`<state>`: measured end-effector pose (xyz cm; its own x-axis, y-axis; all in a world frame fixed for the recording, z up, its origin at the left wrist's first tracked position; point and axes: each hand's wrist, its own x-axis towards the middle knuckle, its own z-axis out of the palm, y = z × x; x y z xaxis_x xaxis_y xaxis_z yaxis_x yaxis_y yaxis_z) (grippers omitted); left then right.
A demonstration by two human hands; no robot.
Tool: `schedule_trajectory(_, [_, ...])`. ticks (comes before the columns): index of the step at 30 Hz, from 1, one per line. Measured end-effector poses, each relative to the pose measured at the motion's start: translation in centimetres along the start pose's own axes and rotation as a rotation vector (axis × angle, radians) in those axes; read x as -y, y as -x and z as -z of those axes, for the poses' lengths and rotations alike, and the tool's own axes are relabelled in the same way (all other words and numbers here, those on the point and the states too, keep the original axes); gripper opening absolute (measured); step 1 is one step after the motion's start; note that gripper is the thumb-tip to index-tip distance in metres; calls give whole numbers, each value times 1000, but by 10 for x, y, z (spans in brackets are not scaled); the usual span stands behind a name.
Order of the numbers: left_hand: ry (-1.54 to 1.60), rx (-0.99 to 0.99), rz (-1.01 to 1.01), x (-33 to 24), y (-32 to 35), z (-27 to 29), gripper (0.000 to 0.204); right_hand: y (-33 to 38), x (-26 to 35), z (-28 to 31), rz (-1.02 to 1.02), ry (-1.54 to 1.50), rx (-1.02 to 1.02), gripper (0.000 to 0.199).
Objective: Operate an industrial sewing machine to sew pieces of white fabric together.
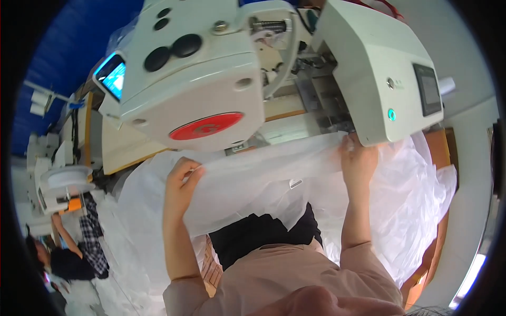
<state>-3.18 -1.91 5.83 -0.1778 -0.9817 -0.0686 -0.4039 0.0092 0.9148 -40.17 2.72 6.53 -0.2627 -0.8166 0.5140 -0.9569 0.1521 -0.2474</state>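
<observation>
A sheer white fabric (269, 176) is stretched between my two hands along the front of a white industrial sewing machine (195, 95). My left hand (183, 176) pinches its upper edge on the left, thumb and fingers together. On the right, my right hand (360, 158) grips the same edge close beneath a white control housing (374, 79); some fingertips are blurred and hidden there. Between the hands the edge runs nearly straight, just in front of the machine bed. A small label (296, 184) shows on the cloth, and its lower part hangs over my lap.
More white fabric (406, 210) is heaped at the right, and another pile (129, 253) lies at the left. A lit touchscreen (113, 79) sits left of the machine head. Farther left, a person (68, 258) works at another machine with a white thread disc (66, 178).
</observation>
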Motion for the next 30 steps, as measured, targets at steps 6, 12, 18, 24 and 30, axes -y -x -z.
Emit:
schedule_trajectory(6, [-75,-211,-70,11,-2,-6,11,-4,-3,-17,80,-25,-69,15])
schedule_trajectory(12, [-197,-149,-137,-4,-8,-2,13,-18,-2,-25,112,85,-67,18])
schedule_trajectory(18, [-511,-111,-269,-18,59,-11,12,-12,6,26,-27,-43,-58,26])
schedule_trajectory(24, [-369,169,101,-7,137,-18,16,-10,65,-5,343,-561,-20,22])
schedule_trajectory(30, [-326,-202,70,35,121,65,20,-5,73,-37,418,-496,17,19])
